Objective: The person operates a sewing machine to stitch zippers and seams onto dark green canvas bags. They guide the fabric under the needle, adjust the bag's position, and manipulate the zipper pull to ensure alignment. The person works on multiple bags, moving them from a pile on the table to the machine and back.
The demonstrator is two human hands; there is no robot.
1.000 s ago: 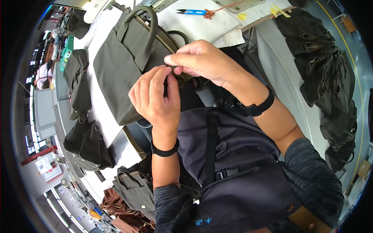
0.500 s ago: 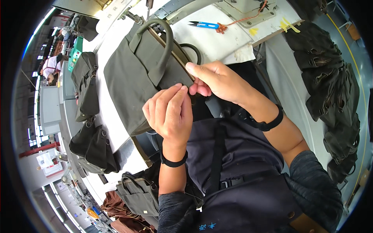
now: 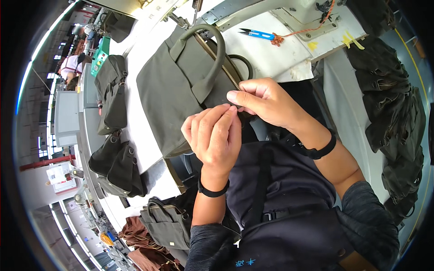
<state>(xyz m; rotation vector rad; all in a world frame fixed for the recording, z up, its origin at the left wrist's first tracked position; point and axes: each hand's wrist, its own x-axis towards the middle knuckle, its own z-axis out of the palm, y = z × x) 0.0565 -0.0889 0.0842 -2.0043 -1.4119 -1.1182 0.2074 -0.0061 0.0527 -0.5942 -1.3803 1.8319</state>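
Where the white table stretches before the person, an olive bag rests on it, one end reaching toward the person. Its rounded handle arches beside a brass-toothed zip running down to the hands. The left hand and right hand meet at that end, fingertips drawn narrowly together and almost touching; what they pinch is too small to tell. Beyond the bag lie blue snips, tied to an orange cord.
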